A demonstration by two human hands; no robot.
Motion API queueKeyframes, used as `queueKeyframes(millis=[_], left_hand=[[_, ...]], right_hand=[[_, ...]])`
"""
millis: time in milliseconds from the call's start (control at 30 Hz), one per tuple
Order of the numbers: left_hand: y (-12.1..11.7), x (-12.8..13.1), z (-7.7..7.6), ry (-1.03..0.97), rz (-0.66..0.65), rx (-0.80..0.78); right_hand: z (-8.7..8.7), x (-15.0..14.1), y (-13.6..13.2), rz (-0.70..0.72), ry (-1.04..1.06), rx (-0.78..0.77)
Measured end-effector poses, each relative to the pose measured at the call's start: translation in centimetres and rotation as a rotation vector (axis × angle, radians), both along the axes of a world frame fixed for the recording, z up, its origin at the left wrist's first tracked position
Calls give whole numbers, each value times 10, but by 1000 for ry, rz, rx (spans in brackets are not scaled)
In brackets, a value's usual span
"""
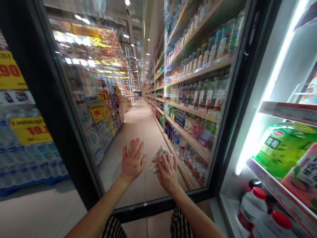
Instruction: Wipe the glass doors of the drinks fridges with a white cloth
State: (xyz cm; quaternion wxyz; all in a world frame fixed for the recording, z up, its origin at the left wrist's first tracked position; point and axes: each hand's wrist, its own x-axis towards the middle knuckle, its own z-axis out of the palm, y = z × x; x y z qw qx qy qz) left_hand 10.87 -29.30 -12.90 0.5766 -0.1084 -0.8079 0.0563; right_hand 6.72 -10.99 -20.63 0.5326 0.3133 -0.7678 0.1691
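Observation:
A glass refrigerator door (148,109) stands swung open in front of me, its black frame running along the left and bottom edges. My left hand (133,161) lies flat against the glass with the fingers spread and holds nothing. Just to its right, my right hand (166,171) presses a crumpled white cloth (158,157) onto the pane. Through the glass I see a supermarket aisle with long shelves of bottled drinks.
The lit cooler interior is at the right, with green drink packs (282,148) on a shelf and red-capped white bottles (257,205) below. Stacked water bottles with yellow price signs (29,130) stand at the left. Beige tiled floor lies below.

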Motion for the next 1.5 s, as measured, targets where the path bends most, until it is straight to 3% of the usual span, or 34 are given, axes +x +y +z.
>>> queueKeyframes(millis=[67, 167, 233, 300, 433, 500, 600, 667, 733, 800, 867, 900, 933, 1033, 1100, 1133, 1233, 1300, 1367, 1467, 1500], left_hand=[[0, 2, 0, -22, -5, 15], [2, 3, -2, -42, -10, 41], [3, 3, -3, -42, -13, 54], [3, 3, -3, -39, -15, 58], [0, 3, -3, -43, -15, 30], [-1, 3, -3, -38, -13, 16], [1, 3, -4, -25, -20, 21], [2, 2, -5, -27, -26, 41], [3, 2, -6, -29, -23, 52], [1, 3, -5, -34, -15, 35], [-1, 4, -4, -35, -3, 13], [-2, 5, -4, -34, -1, 2], [-2, 6, -4, -33, -4, -5], [-1, 6, -4, -22, -29, 5], [1, 6, -5, -12, -38, 29], [2, 5, -6, -7, -36, 33], [0, 6, -5, 4, -19, -4], [-6, 9, -1, -4, -20, -49], [-13, 12, 10, -2, -31, -73], [-20, 12, 36, 67, -33, -34], [-21, 10, 46, 97, -27, -2]], right_hand=[[-2, -11, 23, -71, 7, -74], [5, -35, 67, -312, -68, -439], [8, -38, 74, -381, -108, -563], [5, -29, 57, -319, -103, -468], [-3, -7, 20, -71, -34, -59], [6, -12, 25, -69, -9, -66], [35, -31, 45, -237, -19, -388], [52, -36, 44, -279, -23, -510], [59, -30, 29, -202, -5, -415], [58, -20, 13, -78, 28, -187], [58, -17, 11, -14, 50, -23], [60, -21, 18, -23, 53, -18], [65, -26, 28, -65, 50, -82], [87, -48, 61, -259, -3, -510], [100, -52, 65, -311, -24, -660], [103, -50, 60, -290, -16, -621], [100, -38, 37, -126, 73, -221], [98, -37, 36, -66, 119, -58], [105, -46, 51, -118, 123, -173], [124, -62, 72, -273, 65, -578], [129, -63, 72, -294, 55, -643]])
